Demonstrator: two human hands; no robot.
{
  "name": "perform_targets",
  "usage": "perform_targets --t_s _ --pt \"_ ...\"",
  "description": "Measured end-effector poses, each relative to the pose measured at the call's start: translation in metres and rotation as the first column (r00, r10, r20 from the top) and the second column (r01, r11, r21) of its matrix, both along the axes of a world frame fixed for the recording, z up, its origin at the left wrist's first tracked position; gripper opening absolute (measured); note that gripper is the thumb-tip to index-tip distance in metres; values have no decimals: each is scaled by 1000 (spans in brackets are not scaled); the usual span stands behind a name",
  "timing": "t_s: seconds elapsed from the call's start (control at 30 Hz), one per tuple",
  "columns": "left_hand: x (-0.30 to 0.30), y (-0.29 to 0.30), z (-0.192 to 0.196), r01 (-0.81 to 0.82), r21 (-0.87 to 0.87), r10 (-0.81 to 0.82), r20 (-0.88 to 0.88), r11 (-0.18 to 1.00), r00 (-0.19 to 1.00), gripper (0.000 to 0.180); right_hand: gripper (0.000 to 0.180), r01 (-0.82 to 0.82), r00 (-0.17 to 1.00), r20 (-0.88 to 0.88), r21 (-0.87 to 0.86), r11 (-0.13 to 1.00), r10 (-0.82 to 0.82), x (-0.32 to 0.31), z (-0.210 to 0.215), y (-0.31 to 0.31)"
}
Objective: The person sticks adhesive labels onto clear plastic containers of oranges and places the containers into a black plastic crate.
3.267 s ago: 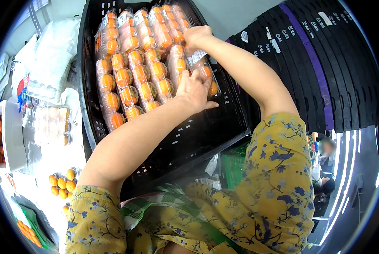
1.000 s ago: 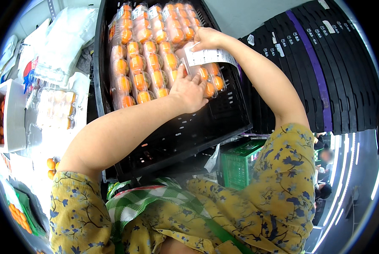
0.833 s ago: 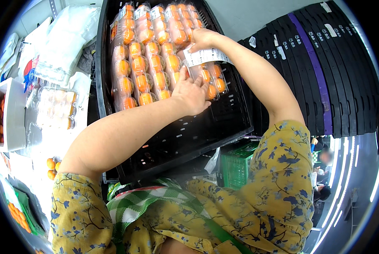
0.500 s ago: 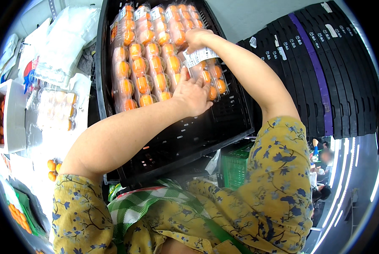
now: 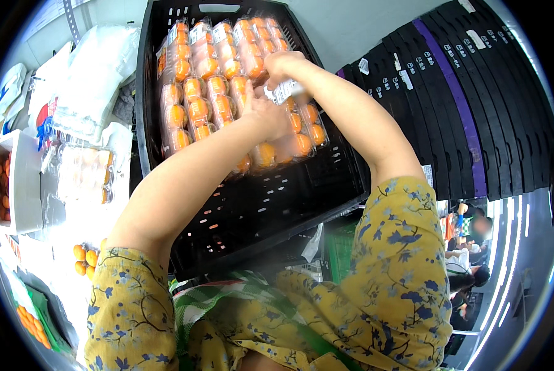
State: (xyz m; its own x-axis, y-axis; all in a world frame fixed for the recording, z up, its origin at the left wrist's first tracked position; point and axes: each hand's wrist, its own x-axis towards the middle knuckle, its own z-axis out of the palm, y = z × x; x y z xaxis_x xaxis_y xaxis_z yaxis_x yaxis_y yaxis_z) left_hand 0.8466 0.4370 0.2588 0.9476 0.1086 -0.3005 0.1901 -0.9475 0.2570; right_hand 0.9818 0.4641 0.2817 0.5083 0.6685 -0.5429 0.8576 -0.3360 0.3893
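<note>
A black crate [image 5: 146, 93] holds rows of long, clear plastic packs [image 5: 197, 110] of round orange fruit. My left hand [image 5: 266, 117] lies over the nearer row at its right side, one finger stretched upward and the others partly blurred. Just beyond it, my right hand [image 5: 284, 67] has its fingers curled down at the far end of a fruit pack [image 5: 301, 143] with a white label [image 5: 280, 93]. Part of that pack is hidden under my hands.
Black crates [image 5: 438, 105] are stacked to the right. On the left, a white surface carries a clear fruit tray [image 5: 85, 173], loose orange fruits [image 5: 86, 260] and plastic bags [image 5: 100, 55]. A green crate [image 5: 340, 250] sits below the black one. People [image 5: 468, 260] appear far right.
Both hands have shifted slightly left; the left has also moved farther away. The labelled end lies closer to the neighbouring packs. The whole view has tilted a little.
</note>
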Motion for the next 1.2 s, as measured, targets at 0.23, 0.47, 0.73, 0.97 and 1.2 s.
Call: perform_targets --t_s 0.23,0.47,0.73,0.97,1.2 --pt "1 -1 -27 -15 55 9 97 998 995 47 28 1 967 -247 279 960 71 46 34 -27" --pt "-4 13 3 -204 -222 236 129 953 963 44 21 299 840 -530 626 720 111 26 77 -93" --pt "-42 16 10 5 -987 577 100 164 810 17 22 280 786 -537 751 597 307 -44 61 -134" --pt "-57 12 11 -61 -936 524 139 347 840 13 18 477 593 -746 628 614 303 -58 62 -128" --pt "-64 14 7 -57 -805 608 397 590 687 16 17 487 572 -749 637 597 333 -65 61 -121"
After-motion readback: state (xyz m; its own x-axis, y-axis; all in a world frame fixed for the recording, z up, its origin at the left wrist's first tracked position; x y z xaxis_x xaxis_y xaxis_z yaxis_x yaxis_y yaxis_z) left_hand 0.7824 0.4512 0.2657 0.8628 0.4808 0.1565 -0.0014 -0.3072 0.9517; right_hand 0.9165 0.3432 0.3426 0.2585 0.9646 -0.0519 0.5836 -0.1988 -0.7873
